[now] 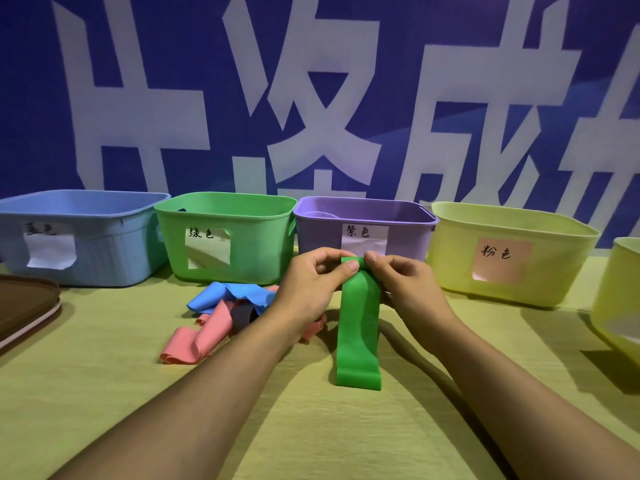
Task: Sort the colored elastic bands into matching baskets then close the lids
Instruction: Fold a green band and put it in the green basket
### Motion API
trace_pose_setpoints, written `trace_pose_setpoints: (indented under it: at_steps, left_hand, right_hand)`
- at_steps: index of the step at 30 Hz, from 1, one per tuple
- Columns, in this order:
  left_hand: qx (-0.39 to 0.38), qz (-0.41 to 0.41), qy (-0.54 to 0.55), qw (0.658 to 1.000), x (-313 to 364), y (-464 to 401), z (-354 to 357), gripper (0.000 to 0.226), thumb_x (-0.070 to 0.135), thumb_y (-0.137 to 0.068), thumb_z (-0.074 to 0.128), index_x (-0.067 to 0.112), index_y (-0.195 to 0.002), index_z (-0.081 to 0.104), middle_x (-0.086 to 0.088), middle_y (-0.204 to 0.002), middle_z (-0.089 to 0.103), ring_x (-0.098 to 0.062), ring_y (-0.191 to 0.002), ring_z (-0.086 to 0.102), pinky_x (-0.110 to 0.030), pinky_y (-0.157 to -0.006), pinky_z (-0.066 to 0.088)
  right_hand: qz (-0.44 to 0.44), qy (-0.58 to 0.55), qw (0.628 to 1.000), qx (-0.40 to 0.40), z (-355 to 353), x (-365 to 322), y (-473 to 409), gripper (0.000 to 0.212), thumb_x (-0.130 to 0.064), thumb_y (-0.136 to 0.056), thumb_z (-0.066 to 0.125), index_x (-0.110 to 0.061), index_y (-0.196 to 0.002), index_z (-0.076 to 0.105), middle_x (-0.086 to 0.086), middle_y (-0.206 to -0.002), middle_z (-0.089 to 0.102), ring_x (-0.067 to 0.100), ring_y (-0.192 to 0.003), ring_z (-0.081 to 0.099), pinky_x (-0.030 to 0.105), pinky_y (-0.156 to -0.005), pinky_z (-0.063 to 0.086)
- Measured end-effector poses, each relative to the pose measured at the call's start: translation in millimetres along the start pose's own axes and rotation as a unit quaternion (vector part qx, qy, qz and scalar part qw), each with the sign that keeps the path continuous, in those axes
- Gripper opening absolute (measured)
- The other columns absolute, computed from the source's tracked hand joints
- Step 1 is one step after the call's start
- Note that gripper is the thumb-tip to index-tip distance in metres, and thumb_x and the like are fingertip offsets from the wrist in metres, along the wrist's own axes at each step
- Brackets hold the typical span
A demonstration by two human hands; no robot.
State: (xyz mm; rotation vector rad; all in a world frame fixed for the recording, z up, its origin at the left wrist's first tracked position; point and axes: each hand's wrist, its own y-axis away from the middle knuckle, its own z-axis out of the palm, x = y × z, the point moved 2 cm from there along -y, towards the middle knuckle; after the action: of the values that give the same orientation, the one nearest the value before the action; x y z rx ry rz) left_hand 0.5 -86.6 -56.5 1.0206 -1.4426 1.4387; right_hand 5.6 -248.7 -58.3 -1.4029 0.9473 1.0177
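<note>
Green elastic band [358, 317], pinched at its top between your left hand [313, 284] and right hand [403, 280], hangs to the tablecloth [104, 393]: lift it clear, carry it left, drop it into the green basket [256, 251].

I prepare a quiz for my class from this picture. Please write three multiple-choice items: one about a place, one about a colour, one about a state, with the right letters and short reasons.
1. Where does the green basket stand?
A. Between the blue basket and the purple basket
B. At the far right
C. On the brown lid

2. What colour is the held band?
A. Pink
B. Green
C. Blue

3. How is the band held?
A. One hand only
B. Lying free
C. Pinched by the left hand and the right hand

Answers: 1 A, blue on its left, purple on its right. 2 B, it hangs green. 3 C, both hands pinch its top.
</note>
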Motion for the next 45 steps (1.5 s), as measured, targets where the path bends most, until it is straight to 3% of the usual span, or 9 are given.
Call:
trace_pose_setpoints:
  at_steps: [2,4,9,15,18,23,26,31,45]
  left_hand:
    - [0.003,0.008,-0.003,1.000,1.9,1.2,-0.4,0.021,0.007,-0.094,0.072,0.004,-0.114,0.072,-0.016,-0.106,0.077,-0.029,-0.106,0.073,-0.016,-0.065,0.057]
    - [0.006,0.010,-0.003,1.000,2.2,1.6,-0.5,0.022,0.005,-0.093,0.072,0.003,-0.116,0.071,-0.018,-0.108,0.076,-0.029,-0.106,0.073,-0.010,-0.054,0.050]
    - [0.002,-0.006,0.046,0.999,2.2,-1.9,0.4,0.014,0.006,-0.095,0.068,0.007,-0.109,0.073,-0.017,-0.103,0.077,-0.028,-0.098,0.074,-0.030,-0.084,0.060]
    - [-0.006,-0.046,0.010,0.999,-1.4,-0.9,1.8,0.046,0.054,-0.097,0.060,0.011,-0.098,0.077,-0.011,-0.090,0.079,-0.029,-0.090,0.076,-0.040,-0.083,0.059]
    - [0.001,-0.039,-0.022,0.999,-2.9,1.1,1.3,0.048,0.059,-0.094,0.062,0.014,-0.091,0.077,-0.005,-0.076,0.073,-0.022,-0.070,0.067,-0.035,-0.066,0.050]
    - [0.010,-0.009,-0.041,0.999,-1.0,0.9,0.5,0.060,0.073,-0.079,0.063,0.016,-0.091,0.075,-0.025,-0.091,0.073,-0.033,-0.075,0.068,-0.049,-0.071,0.053]
    - [0.016,-0.005,-0.053,0.998,-1.0,1.2,0.0,0.051,0.067,-0.083,0.066,0.018,-0.090,0.076,-0.016,-0.086,0.077,-0.042,-0.089,0.073,-0.060,-0.085,0.058]
    - [0.010,-0.004,-0.054,0.998,0.8,-0.5,-1.1,0.026,0.038,-0.098,0.067,0.015,-0.100,0.078,-0.004,-0.091,0.080,-0.026,-0.095,0.076,-0.053,-0.095,0.058]
    - [-0.001,-0.019,-0.031,0.999,3.0,0.4,1.5,0.023,0.033,-0.099,0.066,0.013,-0.104,0.076,-0.007,-0.094,0.080,-0.025,-0.094,0.077,-0.052,-0.096,0.058]
  right_hand:
    - [-0.005,0.003,1.000,-0.004,-1.7,2.0,-1.8,0.028,-0.034,-0.096,0.068,-0.008,-0.102,0.077,0.013,-0.096,0.078,0.032,-0.096,0.074,0.051,-0.092,0.060]
    - [-0.012,0.005,1.000,-0.008,-3.0,2.6,-2.8,0.025,-0.031,-0.095,0.069,-0.009,-0.105,0.076,0.011,-0.097,0.078,0.031,-0.097,0.074,0.051,-0.094,0.059]
    - [-0.036,0.000,0.999,-0.015,-2.6,1.6,-3.4,0.017,-0.019,-0.097,0.068,-0.007,-0.108,0.074,0.012,-0.100,0.078,0.027,-0.098,0.073,0.047,-0.092,0.059]
    - [-0.063,-0.001,0.998,-0.025,1.2,0.2,-3.1,0.014,-0.014,-0.095,0.069,-0.008,-0.107,0.074,0.009,-0.098,0.078,0.018,-0.091,0.072,0.041,-0.085,0.059]
    - [-0.067,0.005,0.997,-0.026,2.6,0.0,-2.9,0.016,-0.016,-0.095,0.069,-0.009,-0.109,0.074,0.008,-0.100,0.078,0.018,-0.093,0.073,0.047,-0.088,0.059]
    - [-0.069,0.009,0.997,-0.031,1.5,-0.5,-2.3,0.017,-0.018,-0.095,0.069,-0.011,-0.110,0.074,0.007,-0.103,0.078,0.026,-0.100,0.073,0.049,-0.091,0.059]
    - [-0.070,0.008,0.997,-0.038,1.2,0.2,-2.1,0.019,-0.016,-0.095,0.070,-0.011,-0.113,0.073,0.009,-0.105,0.078,0.026,-0.102,0.073,0.045,-0.089,0.060]
    - [-0.069,0.000,0.997,-0.037,-1.0,1.0,-0.8,0.022,-0.014,-0.094,0.071,-0.013,-0.116,0.072,0.020,-0.105,0.074,0.029,-0.102,0.073,0.033,-0.082,0.060]
    - [-0.054,-0.003,0.998,-0.034,-1.5,-1.4,1.1,0.022,-0.017,-0.094,0.071,-0.017,-0.116,0.072,0.006,-0.105,0.077,0.020,-0.102,0.073,0.036,-0.087,0.061]
